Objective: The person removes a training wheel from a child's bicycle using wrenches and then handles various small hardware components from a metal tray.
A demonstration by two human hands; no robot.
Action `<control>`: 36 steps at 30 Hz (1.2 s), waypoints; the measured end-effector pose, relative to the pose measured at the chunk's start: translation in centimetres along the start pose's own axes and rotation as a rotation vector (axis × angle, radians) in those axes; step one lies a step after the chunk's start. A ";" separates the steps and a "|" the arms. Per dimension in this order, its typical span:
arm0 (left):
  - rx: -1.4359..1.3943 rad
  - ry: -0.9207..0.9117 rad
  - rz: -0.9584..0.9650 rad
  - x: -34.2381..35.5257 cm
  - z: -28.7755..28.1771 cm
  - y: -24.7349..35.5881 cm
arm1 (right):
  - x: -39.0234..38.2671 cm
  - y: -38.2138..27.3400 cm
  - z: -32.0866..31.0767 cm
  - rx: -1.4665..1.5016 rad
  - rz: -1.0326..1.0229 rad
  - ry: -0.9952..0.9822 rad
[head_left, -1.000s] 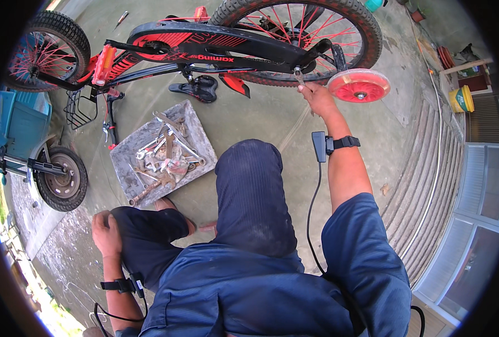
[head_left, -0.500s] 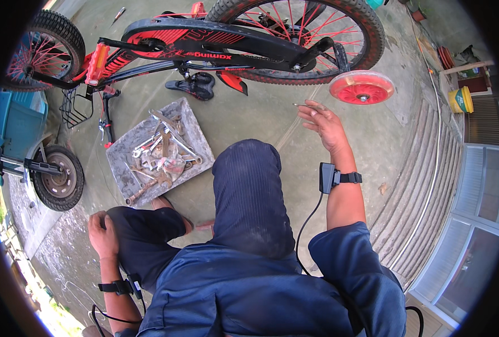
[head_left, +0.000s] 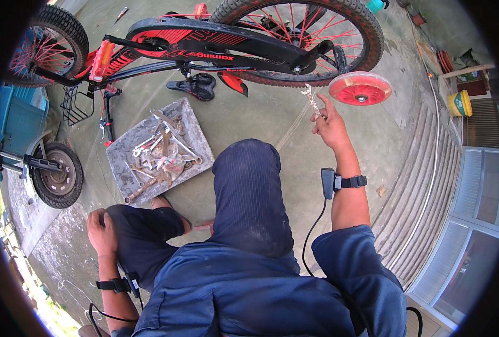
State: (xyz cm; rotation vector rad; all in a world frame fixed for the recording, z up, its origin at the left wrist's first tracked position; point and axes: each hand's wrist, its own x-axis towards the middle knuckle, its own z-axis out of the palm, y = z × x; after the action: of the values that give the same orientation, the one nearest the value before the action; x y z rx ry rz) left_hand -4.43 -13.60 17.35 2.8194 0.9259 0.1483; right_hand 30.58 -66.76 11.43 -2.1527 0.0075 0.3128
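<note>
My right hand [head_left: 332, 124] is closed around an open-ended wrench [head_left: 312, 101], index finger stretched along it. The wrench's jaw points away from me, toward the bicycle. Just right of it is a red training wheel [head_left: 353, 87] on a black bracket. The black and red bicycle [head_left: 216, 48] stands upside down across the far side, its saddle [head_left: 196, 86] low near the floor. My left hand [head_left: 102, 231] rests on my left knee, fingers loosely bent, holding nothing. Between my left knee and the bicycle sits a grey tray [head_left: 120, 160] full of wrenches and other tools.
At the left stands a teal vehicle [head_left: 22, 115] with a black-tyred wheel [head_left: 57, 175]. A screwdriver [head_left: 121, 15] lies on the floor at the far left. Ridged concrete [head_left: 415, 208] runs along the right, with a yellow bucket [head_left: 460, 103] beyond.
My right hand has turned, and the wrench in it has swung up so its length and jaw show. The right forearm shifted slightly right. My left hand stays on the knee.
</note>
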 end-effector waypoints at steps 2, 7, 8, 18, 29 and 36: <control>0.002 -0.003 -0.009 0.0 0.0 -0.1 | 1.2 0.3 -0.7 -0.225 -0.106 0.043; -0.015 -0.006 -0.004 0.0 0.3 -0.5 | 5.4 3.5 -3.2 -0.500 -0.358 0.182; -0.027 -0.008 -0.019 0.0 0.3 -0.4 | 6.1 3.8 -3.6 -0.583 -0.449 0.196; -0.051 -0.020 -0.044 0.1 0.2 0.1 | 10.2 6.4 -4.4 -0.670 -0.416 0.086; -0.050 -0.023 -0.024 0.3 0.2 0.3 | 14.2 9.8 -4.0 -0.731 -0.583 0.153; -0.039 -0.014 -0.035 0.0 0.1 0.3 | 12.8 5.9 -1.9 -0.376 -0.330 -0.045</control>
State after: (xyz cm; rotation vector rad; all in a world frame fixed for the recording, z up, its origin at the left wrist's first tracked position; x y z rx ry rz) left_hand -4.30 -13.85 17.32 2.7632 0.9582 0.1403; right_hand 42.70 -70.26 4.76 -2.4666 -0.4603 0.1792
